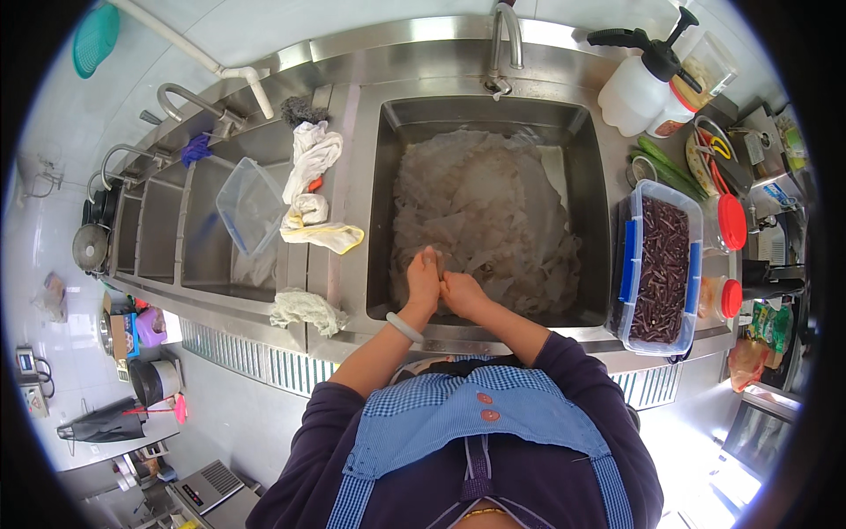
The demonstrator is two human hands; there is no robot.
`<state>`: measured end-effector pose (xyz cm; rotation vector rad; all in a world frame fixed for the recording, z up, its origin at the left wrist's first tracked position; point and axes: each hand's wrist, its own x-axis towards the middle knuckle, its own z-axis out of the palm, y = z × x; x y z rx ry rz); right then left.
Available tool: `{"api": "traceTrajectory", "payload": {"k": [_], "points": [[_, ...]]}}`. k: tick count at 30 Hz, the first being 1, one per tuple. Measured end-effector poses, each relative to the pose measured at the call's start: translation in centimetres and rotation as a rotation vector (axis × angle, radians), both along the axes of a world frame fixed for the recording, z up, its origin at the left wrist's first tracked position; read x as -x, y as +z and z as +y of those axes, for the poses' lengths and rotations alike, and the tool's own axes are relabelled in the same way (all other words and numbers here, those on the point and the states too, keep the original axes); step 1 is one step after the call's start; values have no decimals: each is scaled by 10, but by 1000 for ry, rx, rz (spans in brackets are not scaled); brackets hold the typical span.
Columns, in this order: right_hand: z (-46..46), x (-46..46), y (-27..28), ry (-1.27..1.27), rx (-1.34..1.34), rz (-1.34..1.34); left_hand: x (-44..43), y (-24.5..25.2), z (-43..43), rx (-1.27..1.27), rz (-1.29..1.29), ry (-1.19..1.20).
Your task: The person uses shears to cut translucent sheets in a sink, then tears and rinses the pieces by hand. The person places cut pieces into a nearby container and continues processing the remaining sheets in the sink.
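A steel sink basin (489, 109) in front of me holds water and a large heap of thin, translucent, greyish-brown sheets (476, 185), which look like a soaked food. My left hand (424, 281), with a pale bangle on its wrist, is over the near left part of the heap, thumb up and fingers curled around a small piece of the sheet (443, 260). Beside it, my right hand (464, 295) has its fingers closed at the same piece, close against my left hand. Much of the piece is hidden by the fingers.
Above the basin stands a faucet (507, 40). To the right are a plastic box (664, 264) of dark purple pieces, cucumbers (671, 168), red-lidded jars (731, 221) and a pump sprayer (634, 92). Left lie white gloves (309, 165), a cloth (307, 311) and a clear bin (250, 206).
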<state>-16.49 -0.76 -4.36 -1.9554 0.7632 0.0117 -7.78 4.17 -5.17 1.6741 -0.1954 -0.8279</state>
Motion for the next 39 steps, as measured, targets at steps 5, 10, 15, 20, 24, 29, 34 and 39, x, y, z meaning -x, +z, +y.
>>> {"api": "traceTrajectory", "payload": {"k": [5,10,15,20,24,29,34,39], "points": [[-3,5,-3,11,123,115,8,6,3,-48,102,-9],[-32,31,-43,24,263,318,4,21,4,-60,282,-23],[-72,80,-78,20,181,322,-24,22,11,-54,270,-102],[-94,76,-130,-397,-8,423,-28,6,19,-141,240,-218],[-83,57,-145,-302,-130,422,-31,-3,27,-105,308,-251],[-83,47,-94,-142,-772,5,-37,-15,31,-120,317,-234],[-86,48,-41,-62,-926,-149,-30,-12,21,-177,464,-245],[-72,38,-28,-59,-915,-169,-12,4,6,-110,625,-361]]}}
